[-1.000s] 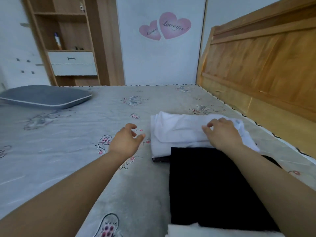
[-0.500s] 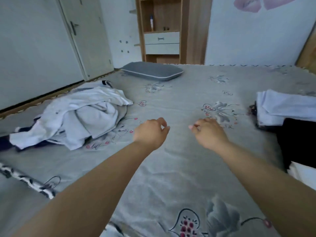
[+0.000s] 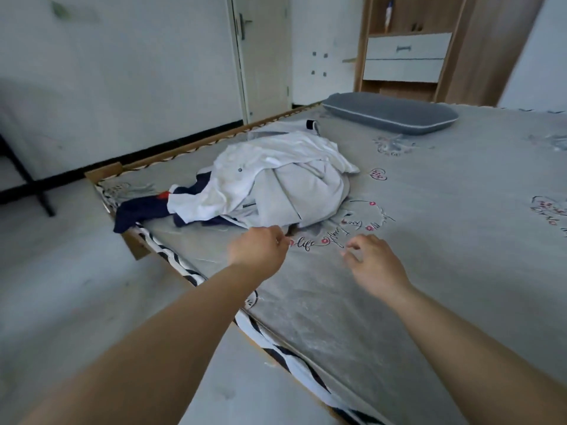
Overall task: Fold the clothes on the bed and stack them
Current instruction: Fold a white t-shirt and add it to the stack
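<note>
Since half a second earlier the view had swung further left, so the folded stack at the right had dropped out of sight and the heap of unfolded clothes had come closer to centre, with both hands nearer to it. The bed [image 3: 429, 271], under a grey printed sheet, filled the right and lower part of the view, its near-left edge running diagonally from upper left to lower right beside the pale floor [image 3: 76, 302]. A wooden shelf unit [image 3: 405, 53] with two white drawers stood against the far wall, and a closed door [image 3: 264, 53] was to its left. A grey pillow [image 3: 389, 113] lay flat at the far side of the bed. The pile of clothes [image 3: 260, 182] sat near the bed's left corner, its long axis running roughly from the near-left edge toward the pillow; white and light grey garments were bunched on top, and a dark navy piece trailed out toward the corner. The left hand [image 3: 259, 251] reached toward the near edge of the pile, fingers curled with the tips drawn together; they seemed to hold nothing, though blur made that uncertain. The right hand [image 3: 376, 265] hovered over the sheet just beside it, fingers loosely spread and empty, the two hands apart.
</note>
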